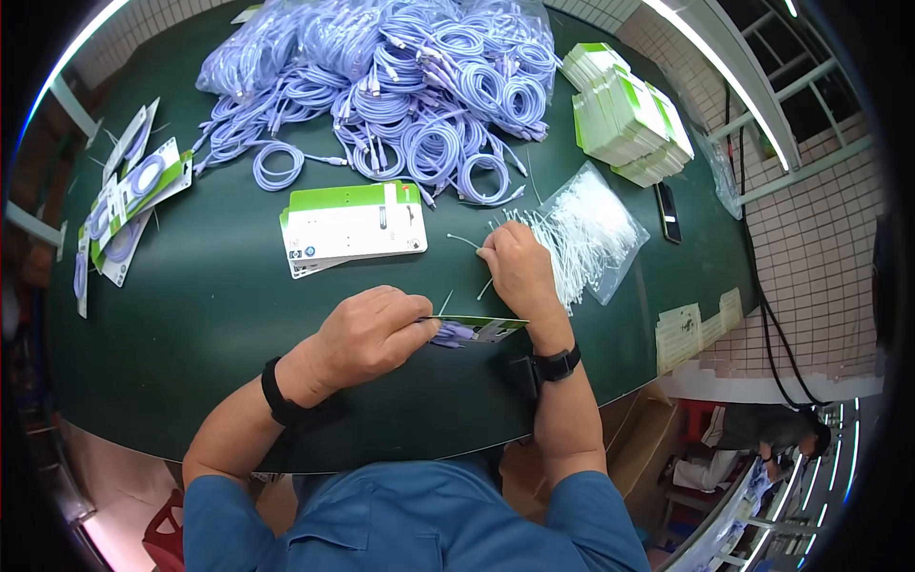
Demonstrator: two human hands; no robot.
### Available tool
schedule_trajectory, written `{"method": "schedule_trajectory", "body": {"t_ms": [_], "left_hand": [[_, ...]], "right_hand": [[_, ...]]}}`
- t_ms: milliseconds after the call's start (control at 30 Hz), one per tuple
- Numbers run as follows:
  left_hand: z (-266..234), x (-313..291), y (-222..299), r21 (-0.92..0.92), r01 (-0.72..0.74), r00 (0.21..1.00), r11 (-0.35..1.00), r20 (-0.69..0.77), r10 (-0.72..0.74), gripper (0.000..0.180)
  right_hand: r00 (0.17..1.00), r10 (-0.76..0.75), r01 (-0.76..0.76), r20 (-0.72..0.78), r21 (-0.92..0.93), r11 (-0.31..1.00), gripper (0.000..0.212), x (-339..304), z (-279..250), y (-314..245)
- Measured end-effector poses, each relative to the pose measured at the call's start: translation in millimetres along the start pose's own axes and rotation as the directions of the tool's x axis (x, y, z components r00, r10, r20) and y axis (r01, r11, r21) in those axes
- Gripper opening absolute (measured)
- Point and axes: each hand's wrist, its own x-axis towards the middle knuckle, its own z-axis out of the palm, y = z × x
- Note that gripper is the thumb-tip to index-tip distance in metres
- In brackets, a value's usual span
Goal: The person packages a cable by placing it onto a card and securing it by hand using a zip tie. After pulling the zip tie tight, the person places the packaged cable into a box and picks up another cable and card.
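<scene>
Grip: left hand (376, 332) pinches card (492, 330) | right hand (519, 272) at white ties (569, 257), hold unclear | best tease out one

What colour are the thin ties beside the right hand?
The thin ties are white, showing best in the head view.

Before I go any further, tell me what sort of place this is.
Probably a packing workshop or factory: a heap of coiled lavender cables, a stack of green-and-white cards and a clear bag of thin white ties share one dark green table.
</scene>
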Motion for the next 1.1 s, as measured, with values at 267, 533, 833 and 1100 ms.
{"method": "schedule_trajectory", "body": {"t_ms": [267, 533, 833, 1100], "left_hand": [[1, 3, -1, 0.007, -0.029, 0.999, 1.0, -0.012, 0.03, 0.017], [1, 7, 2, -0.005, -0.053, 0.998, 0.999, 0.025, 0.053, 0.017], [-3, 10, 4, 0.017, -0.058, 0.998, 0.998, 0.02, 0.057, 0.019], [-3, 11, 4, -0.004, -0.092, 0.995, 0.996, 0.049, 0.092, 0.019]], "right_hand": [[0.937, 0.141, -0.07, -0.32, 0.223, 0.972, 0.01, 7, -11, -1], [0.928, 0.14, -0.068, -0.346, 0.212, 0.975, 0.011, 0, -15, 18], [0.897, 0.38, -0.141, -0.228, 0.666, 0.733, 0.005, -3, -32, -5], [0.825, 0.394, -0.446, 0.405, 0.895, 0.012, 0.009, -5, -27, -23]]}}
